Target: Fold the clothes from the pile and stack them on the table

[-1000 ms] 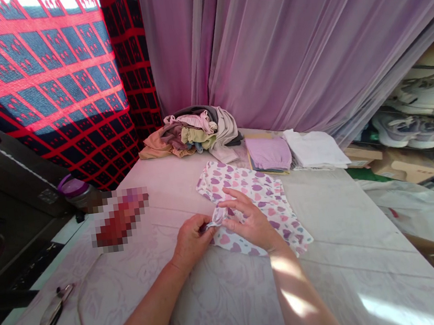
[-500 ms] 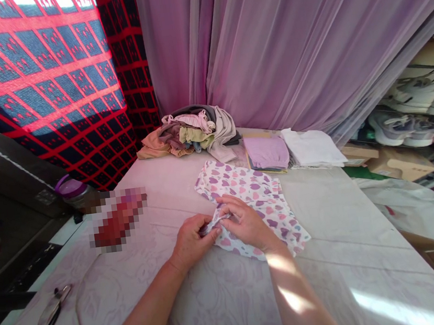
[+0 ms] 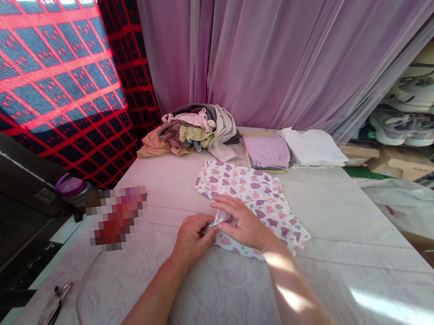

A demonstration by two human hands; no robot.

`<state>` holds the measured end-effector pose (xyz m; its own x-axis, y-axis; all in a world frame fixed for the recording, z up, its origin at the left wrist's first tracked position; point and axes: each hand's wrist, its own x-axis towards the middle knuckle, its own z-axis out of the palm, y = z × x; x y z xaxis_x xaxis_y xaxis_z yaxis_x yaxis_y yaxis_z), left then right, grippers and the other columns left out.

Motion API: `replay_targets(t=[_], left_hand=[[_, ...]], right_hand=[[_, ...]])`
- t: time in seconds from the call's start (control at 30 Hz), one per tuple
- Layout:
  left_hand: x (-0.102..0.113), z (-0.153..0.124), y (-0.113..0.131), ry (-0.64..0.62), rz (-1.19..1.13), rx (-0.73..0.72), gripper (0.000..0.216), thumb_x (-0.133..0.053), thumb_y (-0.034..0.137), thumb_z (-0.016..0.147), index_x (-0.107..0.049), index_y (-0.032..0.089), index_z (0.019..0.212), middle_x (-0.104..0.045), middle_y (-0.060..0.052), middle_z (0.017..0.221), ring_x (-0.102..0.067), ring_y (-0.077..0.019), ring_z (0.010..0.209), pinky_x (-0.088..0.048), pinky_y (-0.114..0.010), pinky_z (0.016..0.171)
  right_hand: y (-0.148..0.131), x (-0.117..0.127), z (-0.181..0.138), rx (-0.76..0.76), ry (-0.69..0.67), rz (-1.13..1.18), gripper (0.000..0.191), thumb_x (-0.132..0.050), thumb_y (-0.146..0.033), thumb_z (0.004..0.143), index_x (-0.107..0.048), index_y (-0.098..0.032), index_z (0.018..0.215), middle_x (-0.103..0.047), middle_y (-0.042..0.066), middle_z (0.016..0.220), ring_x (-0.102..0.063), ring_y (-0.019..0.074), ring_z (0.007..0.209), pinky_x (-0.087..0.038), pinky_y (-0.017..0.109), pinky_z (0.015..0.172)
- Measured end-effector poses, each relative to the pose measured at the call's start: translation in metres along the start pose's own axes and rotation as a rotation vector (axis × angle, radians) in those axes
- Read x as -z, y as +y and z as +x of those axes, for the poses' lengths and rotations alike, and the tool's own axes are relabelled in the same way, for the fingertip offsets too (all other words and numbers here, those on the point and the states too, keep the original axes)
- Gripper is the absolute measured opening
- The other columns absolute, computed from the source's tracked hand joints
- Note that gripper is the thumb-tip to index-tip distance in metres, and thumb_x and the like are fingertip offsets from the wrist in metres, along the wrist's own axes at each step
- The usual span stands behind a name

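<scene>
A white garment with purple and pink hearts, which looks like a pair of shorts, lies spread on the table. Its near left edge is bunched up between my two hands. My left hand is closed, with thumb and fingers pinching this gathered edge. Close against it, my right hand curls over the same bunched cloth, thumb below and fingers above. The fingertips nearly meet, and part of the gathered cloth is hidden under them.
Behind the shorts are a heap of crumpled clothes, a folded lilac garment and folded white cloth. Eyeglasses, a cable and a blurred red object lie left. Curtains hang behind the table.
My right hand has shifted slightly left, its fingers lying more over the bunched edge and its thumb nearer my left hand. My left hand and the spread shorts have hardly moved.
</scene>
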<state>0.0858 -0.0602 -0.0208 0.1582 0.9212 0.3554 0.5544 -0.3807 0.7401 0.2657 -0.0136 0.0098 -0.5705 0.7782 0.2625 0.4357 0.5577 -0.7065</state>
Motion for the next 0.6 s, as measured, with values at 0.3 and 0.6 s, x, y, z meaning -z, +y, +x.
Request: replay_targets(t=[0.3, 0.6], left_hand=[[-0.002, -0.001, -0.008, -0.026, 0.035, -0.049, 0.022, -0.055, 0.038, 0.09, -0.07, 0.022, 0.092, -0.066, 0.0, 0.073, -0.059, -0.0134, 0.071, -0.043, -0.026, 0.071], [-0.002, -0.001, -0.004, 0.004, 0.05, -0.046, 0.017, -0.055, 0.033, 0.09, -0.066, 0.021, 0.087, -0.067, 0.0, 0.071, -0.059, -0.0142, 0.07, -0.042, -0.028, 0.072]], right_hand=[[-0.001, 0.003, 0.001, 0.008, -0.02, -0.078, 0.012, -0.065, -0.021, 0.077, -0.068, -0.024, 0.088, -0.069, 0.006, 0.113, -0.056, 0.0225, 0.116, -0.04, 0.042, 0.101], [-0.006, 0.011, 0.002, -0.076, -0.064, -0.021, 0.013, -0.057, -0.022, 0.083, -0.069, -0.027, 0.084, -0.073, 0.0, 0.085, -0.064, 0.0188, 0.084, -0.045, 0.033, 0.083]])
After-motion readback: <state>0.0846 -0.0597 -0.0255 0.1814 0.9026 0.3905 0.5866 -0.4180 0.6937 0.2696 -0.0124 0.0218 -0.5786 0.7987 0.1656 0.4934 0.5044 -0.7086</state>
